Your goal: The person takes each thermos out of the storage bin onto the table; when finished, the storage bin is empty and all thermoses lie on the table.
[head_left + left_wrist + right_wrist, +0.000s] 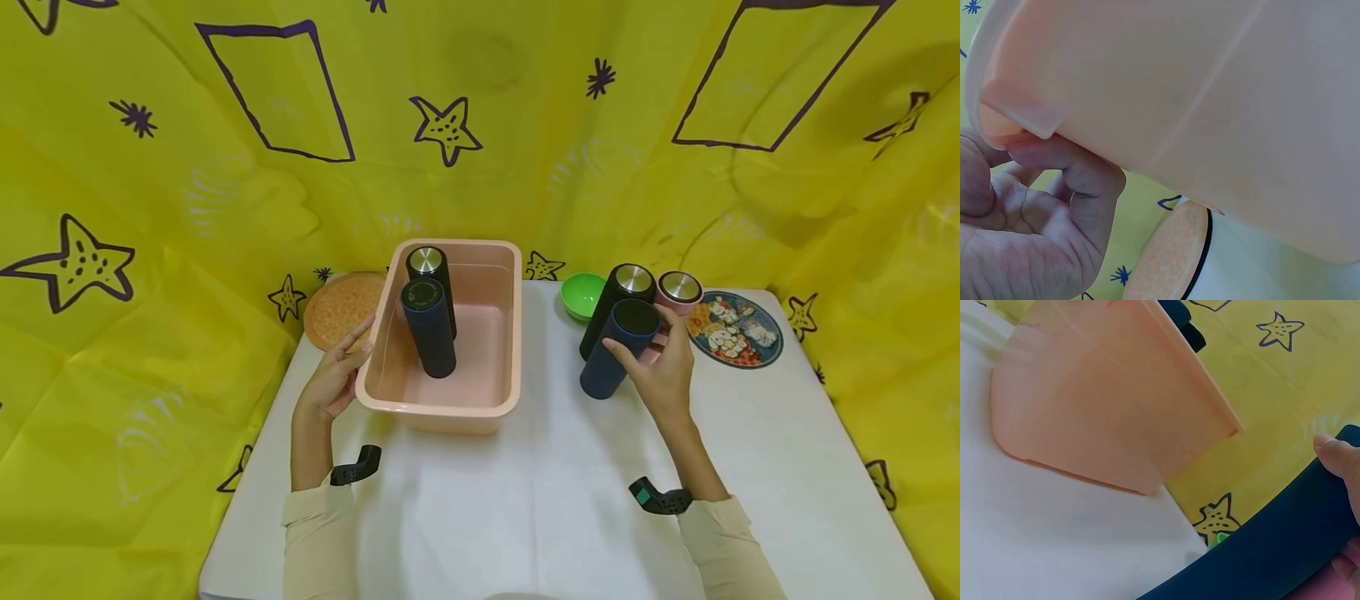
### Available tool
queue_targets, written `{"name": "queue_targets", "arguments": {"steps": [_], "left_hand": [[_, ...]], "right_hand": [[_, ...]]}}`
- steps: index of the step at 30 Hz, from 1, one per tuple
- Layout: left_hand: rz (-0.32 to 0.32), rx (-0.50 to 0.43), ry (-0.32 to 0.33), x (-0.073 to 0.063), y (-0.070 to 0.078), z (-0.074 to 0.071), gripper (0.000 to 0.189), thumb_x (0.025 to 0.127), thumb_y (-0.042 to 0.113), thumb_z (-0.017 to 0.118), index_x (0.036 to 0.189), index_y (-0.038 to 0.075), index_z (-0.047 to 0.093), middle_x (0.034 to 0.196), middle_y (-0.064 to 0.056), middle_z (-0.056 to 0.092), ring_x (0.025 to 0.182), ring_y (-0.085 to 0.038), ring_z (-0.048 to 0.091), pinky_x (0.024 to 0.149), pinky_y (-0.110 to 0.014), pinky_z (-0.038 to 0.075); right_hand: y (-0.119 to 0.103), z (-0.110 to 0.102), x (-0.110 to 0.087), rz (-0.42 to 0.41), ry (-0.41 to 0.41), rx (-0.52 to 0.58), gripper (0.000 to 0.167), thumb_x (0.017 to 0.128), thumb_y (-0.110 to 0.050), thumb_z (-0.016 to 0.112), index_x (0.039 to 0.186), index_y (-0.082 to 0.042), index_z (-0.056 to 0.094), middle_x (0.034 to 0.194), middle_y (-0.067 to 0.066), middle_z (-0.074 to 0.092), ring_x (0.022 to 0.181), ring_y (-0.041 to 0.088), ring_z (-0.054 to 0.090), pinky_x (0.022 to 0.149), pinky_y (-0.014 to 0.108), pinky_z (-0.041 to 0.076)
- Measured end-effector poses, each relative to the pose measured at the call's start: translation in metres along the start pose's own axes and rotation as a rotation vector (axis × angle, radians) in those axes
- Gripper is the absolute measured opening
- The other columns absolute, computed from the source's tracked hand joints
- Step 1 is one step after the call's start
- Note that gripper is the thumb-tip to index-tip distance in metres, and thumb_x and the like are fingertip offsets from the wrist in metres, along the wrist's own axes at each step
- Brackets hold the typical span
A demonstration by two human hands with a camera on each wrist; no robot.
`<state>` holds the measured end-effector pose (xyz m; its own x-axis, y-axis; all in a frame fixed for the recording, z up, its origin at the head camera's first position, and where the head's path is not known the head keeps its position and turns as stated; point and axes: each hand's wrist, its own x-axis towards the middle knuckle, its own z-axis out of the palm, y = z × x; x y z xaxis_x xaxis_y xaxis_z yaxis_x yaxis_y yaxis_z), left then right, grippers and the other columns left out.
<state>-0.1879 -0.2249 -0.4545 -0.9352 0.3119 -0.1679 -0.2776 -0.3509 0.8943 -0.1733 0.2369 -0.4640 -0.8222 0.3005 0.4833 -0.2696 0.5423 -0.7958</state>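
A pink plastic basin (461, 410) stands left of centre, with a black flask (442, 275) and a dark blue flask (431, 337) upright inside. My left hand (339, 379) grips the basin's left rim; in the left wrist view its bent fingers (1066, 156) hook under the lip. On the right, my right hand (660, 367) holds another dark blue flask (611, 358) near its top, thumb on the near side. Behind that flask stand a black flask (609, 304) and a pink flask (678, 292), both with steel-topped lids and partly hidden.
A green bowl (581, 296) is at the back beside the flasks. A round patterned plate (738, 333) lies at far right, and an orange round board (337, 304) lies behind the basin's left side. Yellow curtain (525, 192) surrounds the white table (480, 517).
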Motion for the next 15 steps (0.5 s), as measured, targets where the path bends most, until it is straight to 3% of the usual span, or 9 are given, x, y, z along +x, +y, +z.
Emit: {"name": "queue_targets", "arguments": {"steps": [15], "left_hand": [[-0.023,0.003,0.007,0.0006,0.0004,-0.0007,0.058,0.105,0.008,0.041,0.157,0.017,0.019,0.104,0.000,0.068,0.081,-0.011,0.070,0.073,-0.027,0.059]], "right_hand": [[-0.0017,-0.0032,-0.0005,0.007,0.011,0.016,0.080,0.072,-0.009,0.086,0.141,-0.005,0.046,0.129,0.014,0.057,0.096,0.002,0.050,0.077,0.013,0.046]]}}
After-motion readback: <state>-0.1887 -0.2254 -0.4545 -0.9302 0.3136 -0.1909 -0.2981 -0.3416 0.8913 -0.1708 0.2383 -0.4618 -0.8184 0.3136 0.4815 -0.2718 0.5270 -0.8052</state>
